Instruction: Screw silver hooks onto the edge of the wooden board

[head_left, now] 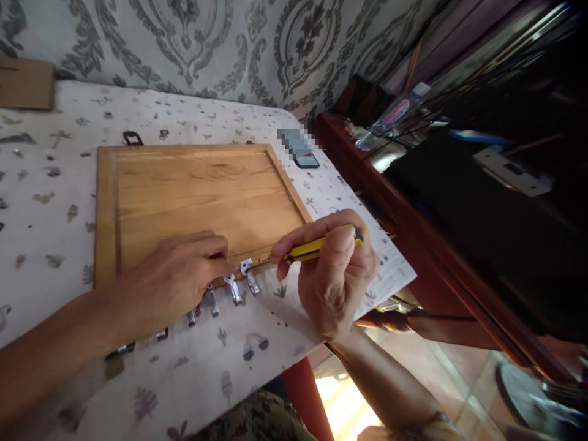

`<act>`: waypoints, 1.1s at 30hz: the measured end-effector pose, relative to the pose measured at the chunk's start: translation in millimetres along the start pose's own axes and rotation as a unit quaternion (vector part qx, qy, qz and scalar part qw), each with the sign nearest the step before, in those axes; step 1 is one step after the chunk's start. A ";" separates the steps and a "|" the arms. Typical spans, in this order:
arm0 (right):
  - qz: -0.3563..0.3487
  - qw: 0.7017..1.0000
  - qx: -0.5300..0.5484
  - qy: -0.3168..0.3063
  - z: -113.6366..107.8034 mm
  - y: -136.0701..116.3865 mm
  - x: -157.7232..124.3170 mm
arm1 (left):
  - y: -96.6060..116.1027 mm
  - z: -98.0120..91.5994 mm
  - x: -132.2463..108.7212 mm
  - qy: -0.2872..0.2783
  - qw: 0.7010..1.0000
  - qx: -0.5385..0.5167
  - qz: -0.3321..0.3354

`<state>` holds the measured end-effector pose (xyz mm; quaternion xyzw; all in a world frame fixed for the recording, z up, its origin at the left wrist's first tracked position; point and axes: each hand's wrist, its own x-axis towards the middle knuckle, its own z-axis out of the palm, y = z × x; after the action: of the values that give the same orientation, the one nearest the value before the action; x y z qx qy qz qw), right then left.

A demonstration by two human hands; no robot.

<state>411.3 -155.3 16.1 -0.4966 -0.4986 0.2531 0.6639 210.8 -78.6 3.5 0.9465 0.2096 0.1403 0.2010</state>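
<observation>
A wooden panel [197, 196] with a raised frame lies flat on the patterned tablecloth. Along its near edge sit several silvery metal hooks [233, 290], some partly hidden by my left hand. A screwdriver [309, 249] with a yellow and black handle is gripped in my right hand [333, 275]. Its thin shaft points left at the rightmost hook [250, 278]; whether the tip touches a screw is too small to tell. My left hand [179, 278] rests on the panel's near edge, fingers closed beside that hook. What its fingertips pinch, if anything, is hidden.
A dark metal hanger [132, 138] shows at the panel's far edge. A phone [307, 160], partly pixelated, lies beyond the right corner. Cardboard [27, 82] sits at far left. On the right, a red-brown wooden piece of furniture [390, 202] carries a plastic bottle [392, 116] and cables.
</observation>
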 end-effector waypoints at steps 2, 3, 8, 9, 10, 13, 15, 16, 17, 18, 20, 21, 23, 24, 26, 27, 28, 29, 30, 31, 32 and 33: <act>0.007 1.000 -0.001 0.002 -0.3 0.1 0.1 | 1.6 -1.1 0.9 -0.016 1.000 -0.002 -0.005; 0.011 1.000 -0.003 0.003 -0.4 0.0 0.0 | 2.5 -1.9 1.5 -0.024 1.000 -0.005 -0.008; 0.005 1.000 -0.012 0.000 -0.9 0.8 -0.6 | 4.9 -4.2 3.2 -0.034 0.999 -0.022 -0.017; -0.001 1.000 -0.012 0.000 -0.9 1.5 -0.7 | 4.8 -4.0 3.0 -0.036 0.999 -0.027 -0.021; -0.008 1.000 -0.012 0.000 -0.7 2.2 -0.7 | 4.5 -3.9 2.8 -0.037 0.999 -0.033 -0.020; -0.022 1.000 -0.011 0.001 0.6 3.9 -0.1 | 3.0 -4.3 1.8 -0.032 0.998 -0.050 -0.029; -0.024 1.000 -0.012 0.005 2.0 3.9 0.6 | 1.7 -5.9 1.1 -0.016 0.997 -0.068 -0.042; -0.025 1.000 -0.012 0.007 2.8 3.6 1.0 | 1.0 -6.9 0.9 -0.009 0.996 -0.080 -0.048; -0.027 1.000 -0.013 0.008 3.4 3.2 1.4 | 0.3 -7.8 0.5 -0.005 0.995 -0.091 -0.051; -0.029 0.999 -0.014 0.009 4.0 2.8 1.8 | -0.7 -8.5 0.2 -0.002 0.994 -0.100 -0.047; -0.031 0.999 -0.020 0.011 4.7 2.2 2.4 | -3.2 -9.0 -0.9 -0.004 0.995 -0.099 -0.035; -0.031 0.999 -0.021 0.011 4.9 2.0 2.7 | -4.7 -8.6 -1.6 -0.004 0.995 -0.091 -0.027; -0.029 0.999 -0.018 0.013 5.1 1.8 3.1 | -7.9 -7.0 -3.1 0.000 0.997 -0.075 -0.011; -0.029 0.999 -0.016 0.015 5.1 1.8 3.2 | -9.2 -6.0 -3.7 0.002 0.998 -0.070 -0.003; -0.034 0.999 -0.016 0.016 5.0 2.0 3.5 | -10.7 -4.4 -4.4 0.004 0.998 -0.066 0.009; -0.037 0.999 -0.019 0.016 4.9 2.1 3.5 | -10.8 -4.0 -4.3 0.005 0.998 -0.064 0.015; -0.037 0.999 -0.022 0.015 4.7 2.2 3.6 | -10.6 -3.8 -3.9 0.005 0.998 -0.063 0.021; -0.036 0.999 -0.023 0.015 4.5 2.2 3.7 | -10.1 -3.9 -3.4 0.003 0.998 -0.061 0.025; -0.033 0.999 -0.022 0.014 4.2 2.3 3.7 | -9.5 -4.1 -2.8 0.002 0.998 -0.059 0.028; -0.031 0.999 -0.020 0.015 4.0 2.2 3.6 | -9.1 -4.2 -2.3 0.002 0.998 -0.058 0.029; -0.029 0.999 -0.019 0.016 3.8 2.2 3.6 | -8.9 -4.2 -2.0 0.005 0.998 -0.058 0.028; -0.028 0.999 -0.018 0.016 3.6 2.1 3.4 | -8.9 -3.9 -1.9 0.008 0.998 -0.059 0.028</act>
<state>409.6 -150.1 15.6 -0.4986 -0.5062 0.2173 0.6693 204.7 -70.8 2.7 0.9374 0.1756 0.1657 0.2512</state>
